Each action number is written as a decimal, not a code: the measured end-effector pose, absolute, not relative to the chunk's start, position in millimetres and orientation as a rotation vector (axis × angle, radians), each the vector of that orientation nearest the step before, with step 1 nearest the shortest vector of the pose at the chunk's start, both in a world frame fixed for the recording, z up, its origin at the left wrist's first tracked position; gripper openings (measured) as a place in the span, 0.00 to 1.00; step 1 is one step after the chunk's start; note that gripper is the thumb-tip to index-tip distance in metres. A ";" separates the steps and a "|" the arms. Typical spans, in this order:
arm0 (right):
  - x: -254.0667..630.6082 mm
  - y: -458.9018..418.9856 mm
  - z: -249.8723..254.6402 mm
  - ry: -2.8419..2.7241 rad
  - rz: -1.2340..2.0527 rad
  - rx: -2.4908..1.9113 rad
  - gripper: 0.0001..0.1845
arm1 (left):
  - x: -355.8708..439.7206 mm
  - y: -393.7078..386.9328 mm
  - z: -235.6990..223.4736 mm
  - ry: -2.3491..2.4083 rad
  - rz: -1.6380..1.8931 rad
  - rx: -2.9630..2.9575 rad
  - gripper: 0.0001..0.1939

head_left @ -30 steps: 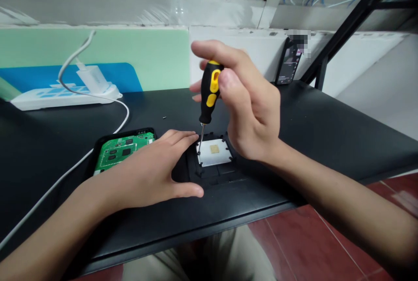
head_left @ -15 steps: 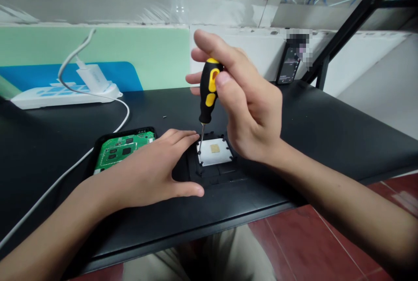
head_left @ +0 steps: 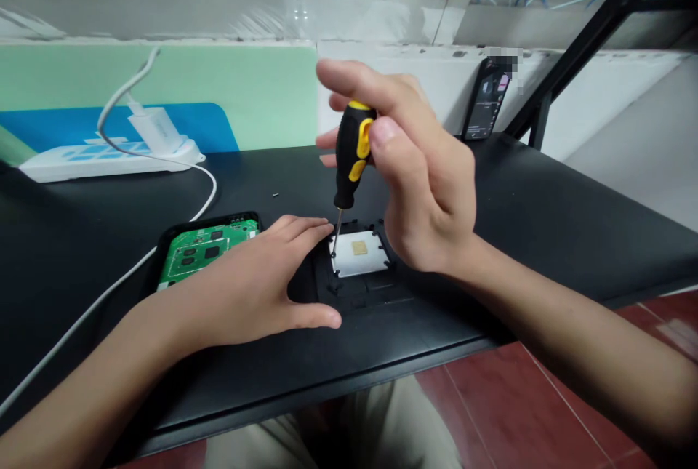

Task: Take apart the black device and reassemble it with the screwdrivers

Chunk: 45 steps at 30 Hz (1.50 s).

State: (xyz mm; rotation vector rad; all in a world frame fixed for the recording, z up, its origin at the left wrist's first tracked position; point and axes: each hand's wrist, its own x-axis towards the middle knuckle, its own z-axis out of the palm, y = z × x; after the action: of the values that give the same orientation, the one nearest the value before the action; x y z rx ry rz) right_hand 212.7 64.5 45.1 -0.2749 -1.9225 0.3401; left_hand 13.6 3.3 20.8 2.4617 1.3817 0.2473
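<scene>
My right hand (head_left: 422, 163) holds a black and yellow screwdriver (head_left: 352, 156) nearly upright, thumb and fingers around its handle. The screwdriver's tip meets a screw spot at the left edge of a silver metal plate (head_left: 363, 259) that bears a small tan pad (head_left: 359, 247). This plate lies in a flat black plastic cover (head_left: 360, 289). Flat and spread, my left hand (head_left: 262, 283) rests with its fingertips at the cover's upper left and its thumb stretched out below. Partly hidden behind that hand is a green circuit board (head_left: 201, 247) in a black casing.
A small screw (head_left: 275, 195) lies on the black table (head_left: 262, 171). At the back left stands a white power strip (head_left: 109, 160) with a charger (head_left: 156, 130); its white cable (head_left: 211, 196) runs down the left side. A phone (head_left: 484, 105) leans against the back wall.
My right hand has shifted slightly right and turned on the screwdriver handle, which has rotated a little. The tip stays at the same spot. My left hand has not moved.
</scene>
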 end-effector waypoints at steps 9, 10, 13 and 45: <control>209.5 65.8 44.6 -1.794 0.199 -0.325 0.11 | 15.5 4.5 21.3 1.376 0.252 2.465 0.47; 209.5 64.8 44.5 -1.810 0.211 -0.321 0.13 | 15.3 4.5 21.1 1.378 0.249 2.462 0.47; 209.8 63.8 43.1 -1.920 0.347 -0.305 0.22 | 14.6 4.4 20.7 1.381 0.254 2.446 0.46; 202.9 68.1 37.1 -1.887 0.286 -0.289 0.20 | 14.8 4.1 17.2 1.350 0.291 2.408 0.45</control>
State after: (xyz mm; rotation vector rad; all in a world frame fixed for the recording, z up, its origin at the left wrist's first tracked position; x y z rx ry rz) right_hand 202.9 68.1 37.1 -0.2892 -1.8872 0.2861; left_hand 14.8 4.1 17.2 2.4083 1.3500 0.2912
